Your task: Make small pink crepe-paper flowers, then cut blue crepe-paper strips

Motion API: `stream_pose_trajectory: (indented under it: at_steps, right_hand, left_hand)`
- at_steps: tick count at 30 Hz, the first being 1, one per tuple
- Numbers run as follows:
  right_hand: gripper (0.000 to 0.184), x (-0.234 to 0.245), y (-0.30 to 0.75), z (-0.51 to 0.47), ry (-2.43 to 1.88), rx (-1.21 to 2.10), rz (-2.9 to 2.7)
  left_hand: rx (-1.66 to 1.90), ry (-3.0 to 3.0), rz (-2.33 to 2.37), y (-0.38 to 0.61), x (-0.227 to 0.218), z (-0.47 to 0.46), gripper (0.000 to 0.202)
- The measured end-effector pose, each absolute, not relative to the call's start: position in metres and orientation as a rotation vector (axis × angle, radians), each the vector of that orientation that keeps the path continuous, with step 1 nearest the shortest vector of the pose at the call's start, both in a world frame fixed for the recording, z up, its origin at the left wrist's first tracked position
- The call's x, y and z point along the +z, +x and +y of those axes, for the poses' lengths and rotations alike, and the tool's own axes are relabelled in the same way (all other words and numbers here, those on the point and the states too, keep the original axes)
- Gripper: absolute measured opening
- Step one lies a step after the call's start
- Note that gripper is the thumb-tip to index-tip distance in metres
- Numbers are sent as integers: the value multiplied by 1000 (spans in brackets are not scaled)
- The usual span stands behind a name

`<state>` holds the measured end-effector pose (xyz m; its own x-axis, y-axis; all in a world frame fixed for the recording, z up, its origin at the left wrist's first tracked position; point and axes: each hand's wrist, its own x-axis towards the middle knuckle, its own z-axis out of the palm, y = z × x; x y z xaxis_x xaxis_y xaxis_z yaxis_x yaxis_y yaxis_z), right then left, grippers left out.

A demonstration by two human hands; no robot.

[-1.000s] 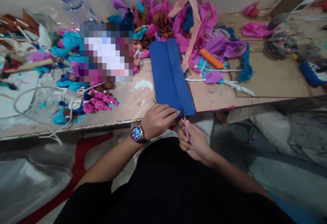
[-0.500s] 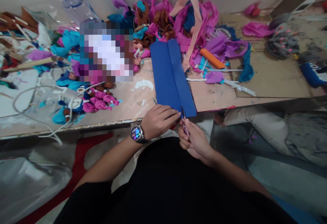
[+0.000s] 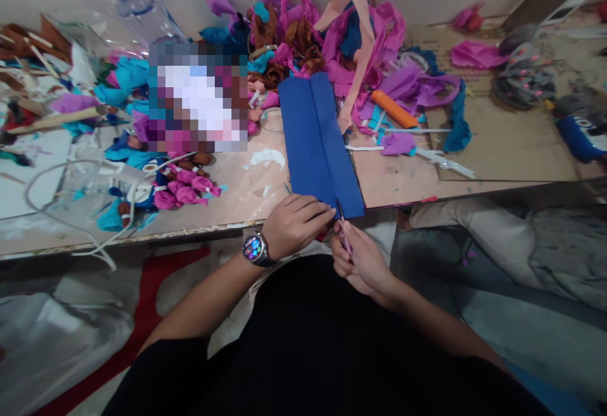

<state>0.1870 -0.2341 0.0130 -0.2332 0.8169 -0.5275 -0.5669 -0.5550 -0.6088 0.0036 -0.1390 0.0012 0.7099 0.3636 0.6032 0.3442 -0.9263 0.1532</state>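
Observation:
A long folded sheet of blue paper (image 3: 317, 141) lies lengthwise on the table, its near end at the table's front edge. My left hand (image 3: 294, 223), with a watch on the wrist, presses on the paper's near left corner with curled fingers. My right hand (image 3: 358, 261) grips pink-handled scissors (image 3: 343, 229), whose blades meet the near edge of the paper at its middle crease.
Heaps of pink, purple, teal and brown crepe paper (image 3: 332, 36) cover the back of the table. An orange cutter (image 3: 393, 108) lies to the right, a plastic bottle (image 3: 133, 2) at back left, a white cable (image 3: 71, 176) at front left. Another person's legs (image 3: 497, 239) are at the right.
The scissors and both hands stay nearly still at the paper's near edge; the view has shifted very slightly.

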Motion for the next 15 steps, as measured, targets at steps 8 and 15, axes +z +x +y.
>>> stream_pose_trajectory:
  at_steps: [8, 15]
  right_hand:
    - [38, 13, 186, -235, -1048, 1906, -346]
    - [37, 12, 186, -233, -1052, 1889, -334]
  left_hand:
    - [1020, 2874, 585, 3, 0, -138, 30]
    - [1026, 2853, 577, 4, 2, -140, 28]
